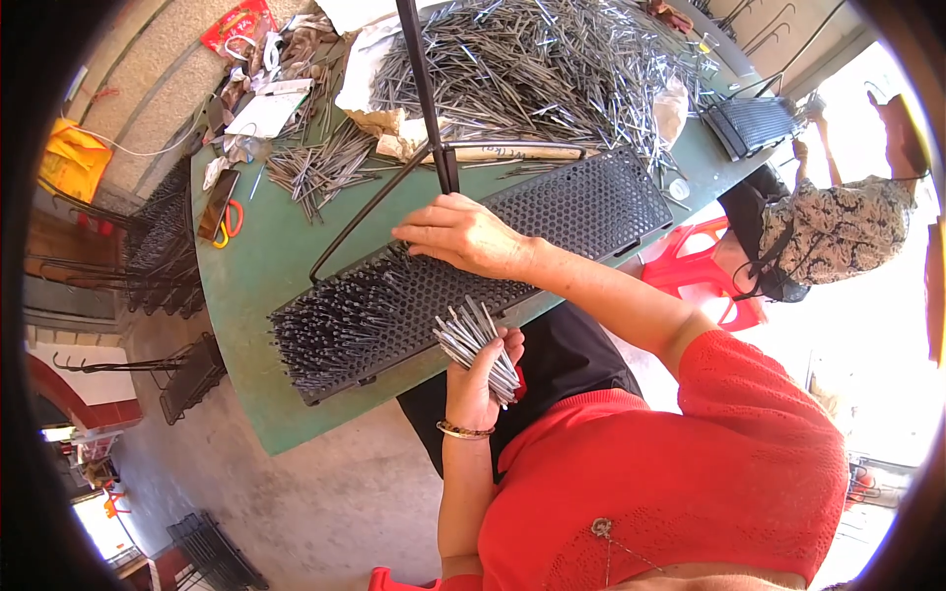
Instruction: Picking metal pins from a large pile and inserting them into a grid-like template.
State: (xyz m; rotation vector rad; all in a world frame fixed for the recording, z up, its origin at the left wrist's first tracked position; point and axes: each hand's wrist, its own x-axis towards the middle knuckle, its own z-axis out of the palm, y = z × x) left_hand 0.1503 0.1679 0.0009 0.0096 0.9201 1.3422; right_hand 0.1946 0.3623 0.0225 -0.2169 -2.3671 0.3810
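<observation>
My left hand (480, 376) is wrapped around a bundle of thin grey metal rods (473, 340), just off the near edge of a long black perforated tray (581, 212). Many similar dark rods (330, 320) stand upright, packed in the holes at the tray's left end. Over the middle of the tray, my right hand (463, 234) has its fingers drawn together, fingertips by the edge of the standing rods. What those fingertips hold, if anything, is hidden. The tray's right part shows bare holes.
A large heap of loose rods (532, 64) covers the far side of the green table (246, 364); a smaller pile (325, 167) lies left. A black metal post (419, 79) rises behind the tray. Orange-handled scissors (229, 225) lie at left. Another person (838, 222) sits at right by a red stool (700, 271).
</observation>
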